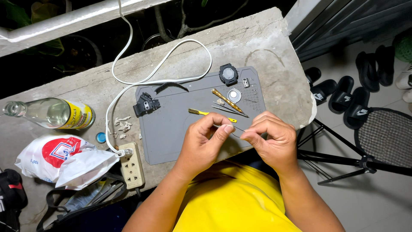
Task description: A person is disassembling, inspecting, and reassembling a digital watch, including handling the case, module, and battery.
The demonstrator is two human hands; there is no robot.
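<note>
Your left hand [205,139] and right hand [271,138] meet in the lower centre of the frame, above the near edge of the grey work mat [171,129]. Between them you hold a thin metal pin [238,128]: your left thumb and forefinger pinch its left end, your right fingertips close on its right end, and only the short middle stretch shows in the gap between the hands. Both hands are thus closed in a fine pinch on the pin, the remaining fingers curled.

Just beyond your fingers, on the mat, lie a yellow-handled tool [211,114], a brass-handled screwdriver [225,100] and slim tweezers [229,110]. Further up the mat, towards the upper centre, sit a black watch case [228,74], a round silver case back [234,95] and a small metal buckle [246,83]. A black strap piece [146,104] rests at the mat's left edge.

The mat lies on a concrete ledge [266,38]. To the left of the frame you see a white cable [163,64] looping to a power strip [131,165], a clear glass bottle [53,114] lying on its side, and a white plastic bag [64,161]. At the right of the frame, black sandals [343,94] stand on the floor
</note>
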